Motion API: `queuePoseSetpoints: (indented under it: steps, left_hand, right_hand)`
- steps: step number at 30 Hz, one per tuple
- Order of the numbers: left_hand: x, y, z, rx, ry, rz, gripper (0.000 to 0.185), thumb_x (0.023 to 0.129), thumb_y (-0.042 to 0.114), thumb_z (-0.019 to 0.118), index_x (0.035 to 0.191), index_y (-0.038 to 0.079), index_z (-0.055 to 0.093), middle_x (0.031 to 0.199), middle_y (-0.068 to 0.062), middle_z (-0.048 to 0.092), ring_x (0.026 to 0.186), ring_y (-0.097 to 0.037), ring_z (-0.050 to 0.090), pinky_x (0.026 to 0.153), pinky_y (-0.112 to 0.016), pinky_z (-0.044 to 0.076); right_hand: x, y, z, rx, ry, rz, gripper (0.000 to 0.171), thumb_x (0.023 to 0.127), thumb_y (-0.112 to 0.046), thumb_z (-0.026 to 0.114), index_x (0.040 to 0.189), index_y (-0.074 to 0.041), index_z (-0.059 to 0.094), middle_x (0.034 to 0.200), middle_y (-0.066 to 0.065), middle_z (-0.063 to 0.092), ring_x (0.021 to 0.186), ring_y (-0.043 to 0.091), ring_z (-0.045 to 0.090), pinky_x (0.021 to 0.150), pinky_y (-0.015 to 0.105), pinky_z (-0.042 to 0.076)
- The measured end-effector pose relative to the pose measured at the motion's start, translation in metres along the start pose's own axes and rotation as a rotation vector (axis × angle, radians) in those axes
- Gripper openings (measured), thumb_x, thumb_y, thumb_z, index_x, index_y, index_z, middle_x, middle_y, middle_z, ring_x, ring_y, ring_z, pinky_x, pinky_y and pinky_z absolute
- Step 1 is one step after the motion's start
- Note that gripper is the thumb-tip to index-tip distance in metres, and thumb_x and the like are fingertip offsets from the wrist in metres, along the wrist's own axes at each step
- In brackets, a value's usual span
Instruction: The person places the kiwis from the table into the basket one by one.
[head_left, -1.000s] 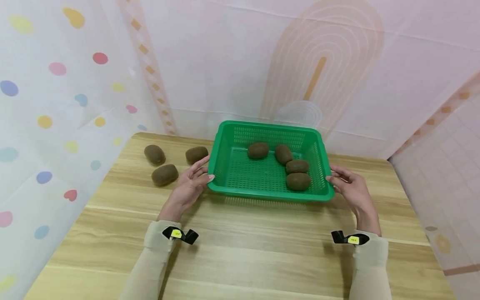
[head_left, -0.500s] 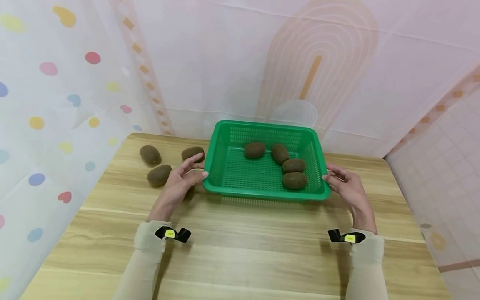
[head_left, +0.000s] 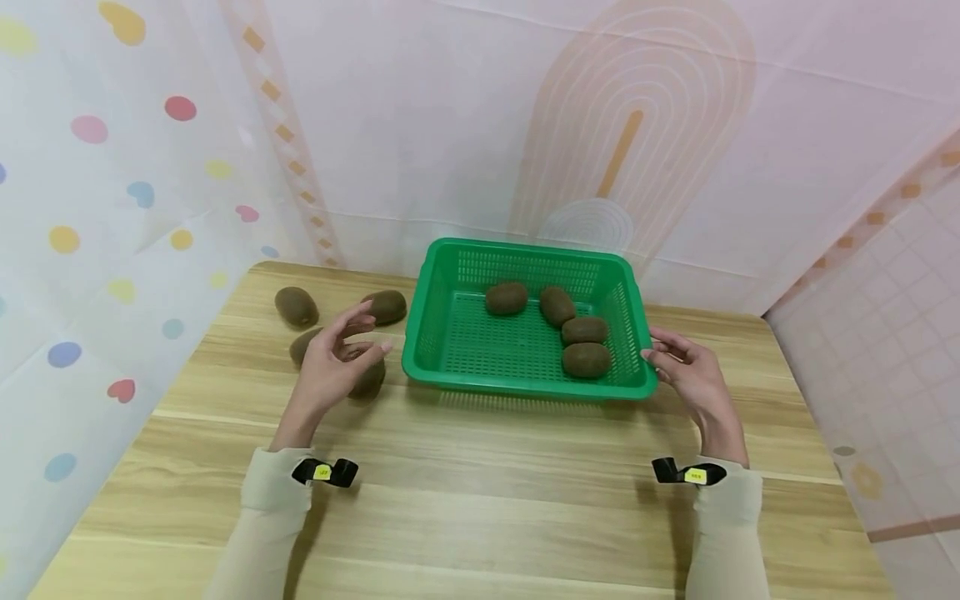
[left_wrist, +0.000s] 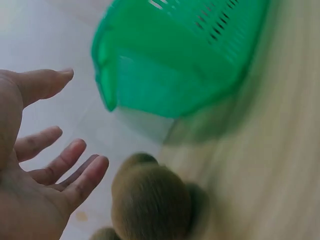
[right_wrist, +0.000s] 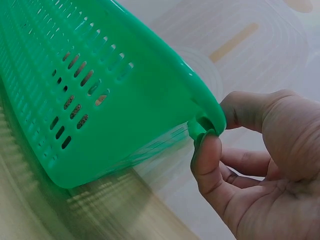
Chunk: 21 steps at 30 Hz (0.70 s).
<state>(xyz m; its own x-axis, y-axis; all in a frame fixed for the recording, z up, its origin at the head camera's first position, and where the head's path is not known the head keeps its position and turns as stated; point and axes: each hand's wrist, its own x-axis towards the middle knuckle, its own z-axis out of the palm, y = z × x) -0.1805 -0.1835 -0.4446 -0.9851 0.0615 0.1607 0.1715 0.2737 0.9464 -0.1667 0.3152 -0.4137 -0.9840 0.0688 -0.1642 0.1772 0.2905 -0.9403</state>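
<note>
A green plastic basket (head_left: 525, 388) with slotted sides holds several brown kiwifruit (head_left: 587, 360), grouped mostly in its right half. My right hand (head_left: 693, 379) pinches the basket's right rim; the right wrist view shows the thumb and a finger (right_wrist: 207, 155) on either side of that edge. Off the left rim, my left hand (head_left: 324, 367) hovers with fingers (left_wrist: 87, 182) spread and nothing in them. Beneath and around it lie several more kiwifruit (head_left: 296, 307), one of them (head_left: 367, 382) partly covered by the thumb.
The wood-grain table (head_left: 487, 500) extends toward me. A patterned cloth (head_left: 420, 125) hangs close behind the basket and continues along the left and right sides. A black wrist mount (head_left: 324, 472) sits on each cream sleeve.
My left hand has let go of the basket's left rim and moved left over the loose kiwifruit. The right hand keeps its hold. The head view has shifted slightly.
</note>
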Motion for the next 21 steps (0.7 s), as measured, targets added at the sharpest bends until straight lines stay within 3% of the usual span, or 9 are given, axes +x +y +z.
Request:
queuePoseSetpoints:
  steps: [5, 8, 15, 21]
  left_hand:
    - [-0.007, -0.013, -0.003, 0.164, -0.022, 0.057, 0.071, 0.09, 0.016, 0.081, 0.153, 0.015, 0.048, 0.143, -0.013, 0.053, 0.136, -0.033, 0.051, 0.109, -0.041, 0.05]
    - [-0.01, -0.019, -0.005, 0.253, -0.043, 0.102, 0.071, 0.088, 0.012, 0.082, 0.151, 0.01, 0.049, 0.145, -0.018, 0.053, 0.138, -0.039, 0.049, 0.11, -0.053, 0.047]
    - [-0.014, -0.03, -0.006, 0.41, -0.017, 0.191, 0.07, 0.081, 0.006, 0.086, 0.144, 0.002, 0.054, 0.136, -0.025, 0.057, 0.125, -0.046, 0.054, 0.104, -0.064, 0.045]
    - [-0.016, -0.036, -0.008, 0.437, 0.01, 0.207, 0.068, 0.079, 0.002, 0.086, 0.141, 0.0, 0.057, 0.137, -0.024, 0.057, 0.13, -0.048, 0.048, 0.106, -0.067, 0.039]
  right_hand:
    - [0.0, 0.002, -0.002, 0.003, 0.004, 0.012, 0.057, 0.102, -0.022, 0.065, 0.153, -0.004, 0.047, 0.108, -0.01, 0.058, 0.096, -0.001, 0.06, 0.081, 0.016, 0.056]
    - [-0.001, 0.002, -0.002, 0.006, 0.006, 0.014, 0.058, 0.101, -0.022, 0.066, 0.153, -0.004, 0.047, 0.109, -0.01, 0.058, 0.096, -0.001, 0.06, 0.081, 0.016, 0.056]
    - [0.001, 0.004, 0.0, 0.019, 0.002, 0.011, 0.057, 0.101, -0.022, 0.066, 0.152, -0.004, 0.048, 0.112, -0.006, 0.057, 0.097, 0.0, 0.062, 0.081, 0.016, 0.057]
    - [0.003, 0.005, 0.0, -0.005, 0.005, -0.002, 0.057, 0.102, -0.023, 0.065, 0.153, -0.004, 0.048, 0.112, -0.007, 0.057, 0.099, 0.001, 0.06, 0.082, 0.016, 0.057]
